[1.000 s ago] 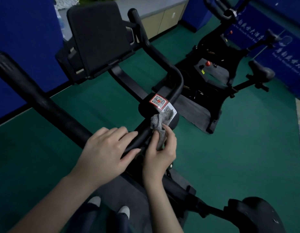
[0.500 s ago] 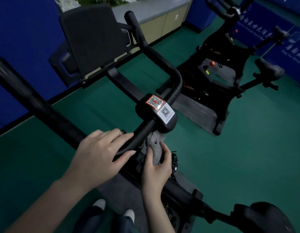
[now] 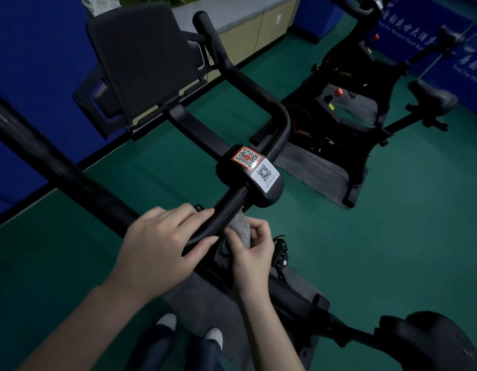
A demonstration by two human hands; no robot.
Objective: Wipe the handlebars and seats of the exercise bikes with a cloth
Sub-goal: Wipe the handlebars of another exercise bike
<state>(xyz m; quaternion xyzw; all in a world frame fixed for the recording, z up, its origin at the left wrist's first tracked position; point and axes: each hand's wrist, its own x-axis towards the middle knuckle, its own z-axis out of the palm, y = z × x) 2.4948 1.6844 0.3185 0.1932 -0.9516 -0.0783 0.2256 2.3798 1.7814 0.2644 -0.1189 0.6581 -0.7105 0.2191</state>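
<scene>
The near exercise bike's black handlebar loops ahead of me around a centre hub with two QR stickers. My left hand lies over the near bar, fingers curled on top of it. Just right of it, my right hand pinches a grey cloth against the underside of the bar below the hub. The bike's black seat shows at the bottom right. A black screen holder stands at the far end of the handlebar.
A second black exercise bike with its seat stands on a grey mat at the right. Green floor lies between the bikes. Blue walls run left and far right; a low cabinet is at the back. My shoes show below.
My right hand moved the cloth down from beside the QR stickers to the underside of the bar below the hub. My left hand stayed on the bar.
</scene>
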